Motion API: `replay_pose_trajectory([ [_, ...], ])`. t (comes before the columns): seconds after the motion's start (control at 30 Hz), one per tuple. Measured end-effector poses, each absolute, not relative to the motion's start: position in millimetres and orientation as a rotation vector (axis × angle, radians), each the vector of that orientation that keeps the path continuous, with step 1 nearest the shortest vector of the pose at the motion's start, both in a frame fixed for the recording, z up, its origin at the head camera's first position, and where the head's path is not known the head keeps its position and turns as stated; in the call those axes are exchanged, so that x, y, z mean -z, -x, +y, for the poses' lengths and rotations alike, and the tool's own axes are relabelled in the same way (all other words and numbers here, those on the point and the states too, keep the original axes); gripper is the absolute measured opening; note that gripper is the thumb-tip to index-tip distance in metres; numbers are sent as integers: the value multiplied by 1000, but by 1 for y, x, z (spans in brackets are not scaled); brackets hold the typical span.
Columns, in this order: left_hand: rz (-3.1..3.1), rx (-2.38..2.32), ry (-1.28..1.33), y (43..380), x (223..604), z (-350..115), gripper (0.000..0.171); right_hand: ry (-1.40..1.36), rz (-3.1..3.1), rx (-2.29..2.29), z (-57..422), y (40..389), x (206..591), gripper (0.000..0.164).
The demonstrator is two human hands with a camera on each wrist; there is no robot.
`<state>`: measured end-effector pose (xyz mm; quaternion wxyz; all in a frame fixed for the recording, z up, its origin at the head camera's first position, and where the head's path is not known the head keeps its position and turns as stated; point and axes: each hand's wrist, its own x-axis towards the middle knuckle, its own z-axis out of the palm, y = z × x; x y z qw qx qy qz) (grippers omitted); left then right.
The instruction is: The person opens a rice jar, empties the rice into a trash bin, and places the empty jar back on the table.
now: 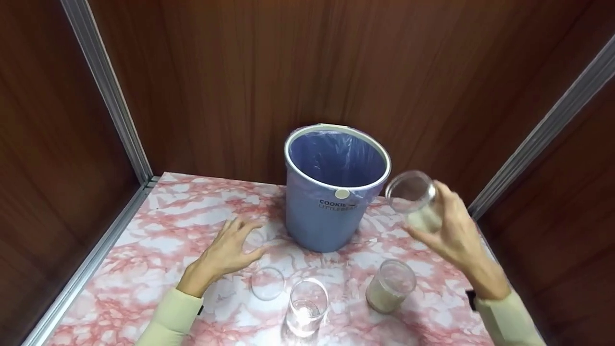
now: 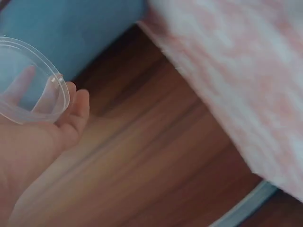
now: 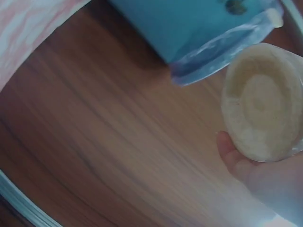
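My right hand grips a clear jar with pale beige contents in its lower part. The jar is held off the table, tilted with its mouth toward the blue bin. In the right wrist view, the jar's base shows the beige contents through it. My left hand holds a clear round lid between thumb and fingers, left of the bin; the lid is barely visible in the head view.
A second jar with beige contents stands at the front right. A clear glass jar stands front centre, beside a clear round lid lying flat. The bin has a plastic liner. Brown panels enclose the marbled table.
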<state>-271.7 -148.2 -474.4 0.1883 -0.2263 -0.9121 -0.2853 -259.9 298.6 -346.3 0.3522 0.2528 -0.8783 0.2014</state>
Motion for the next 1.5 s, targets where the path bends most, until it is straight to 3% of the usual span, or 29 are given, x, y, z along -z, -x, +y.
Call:
replay_pose_trajectory([
  [0.2, -2762, 848, 443, 279, 512, -164, 50, -715, -2277, -407, 299, 293, 330, 96],
  [0.53, -2821, 708, 397, 273, 547, -177, 49, -716, -2358, -67, 288, 328, 306, 102],
  [1.03, -2862, 745, 411, 267, 569, -171, 53, -817, -2396, 147, 278, 351, 291, 98],
  [1.5, -2896, 603, 435, 264, 579, -170, 46, -901, -2343, 250, 277, 360, 283, 96],
])
